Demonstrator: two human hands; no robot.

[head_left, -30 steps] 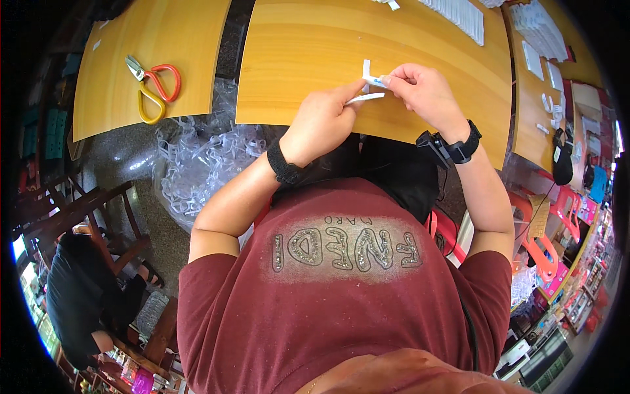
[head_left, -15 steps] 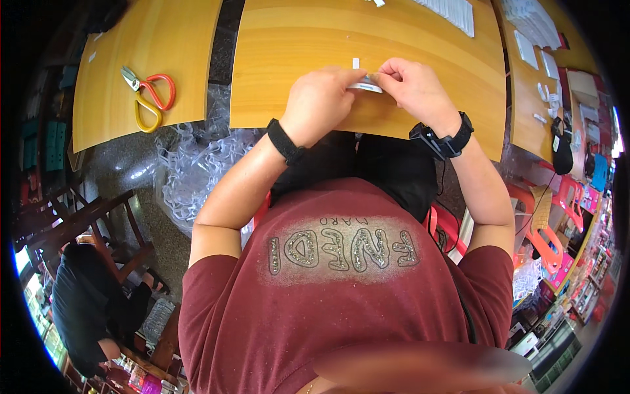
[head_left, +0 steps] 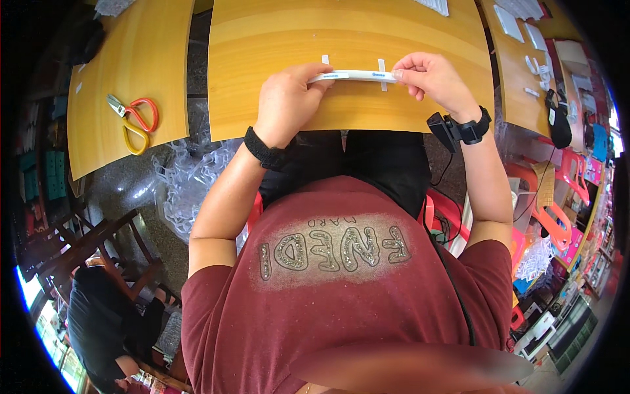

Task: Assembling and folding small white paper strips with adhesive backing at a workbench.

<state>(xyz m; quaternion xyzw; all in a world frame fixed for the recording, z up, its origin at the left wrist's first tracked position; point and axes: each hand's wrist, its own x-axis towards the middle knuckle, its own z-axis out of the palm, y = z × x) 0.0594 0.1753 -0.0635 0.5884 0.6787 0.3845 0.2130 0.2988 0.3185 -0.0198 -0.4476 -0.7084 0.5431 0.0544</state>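
A narrow white strip with small blue print is stretched straight between my two hands, just over the wooden table. My left hand pinches its left end between thumb and fingers. At the other end, the thumb and forefinger of my right hand are closed on the strip's tip. A short white tape-like piece lies on the tabletop beyond the strip by my left fingers. Near my right fingers a longer white piece lies across the strip's line, partly covered by it.
Scissors with one red and one yellow handle lie on the left table. Clear plastic bags with pale loops stand on the floor below. White stacked pieces and loose white parts are on the right table.
My hands have moved apart, and the white strip, largely hidden between them before, now shows at full length. The second white piece on the tabletop has come into sight. The view has shifted slightly.
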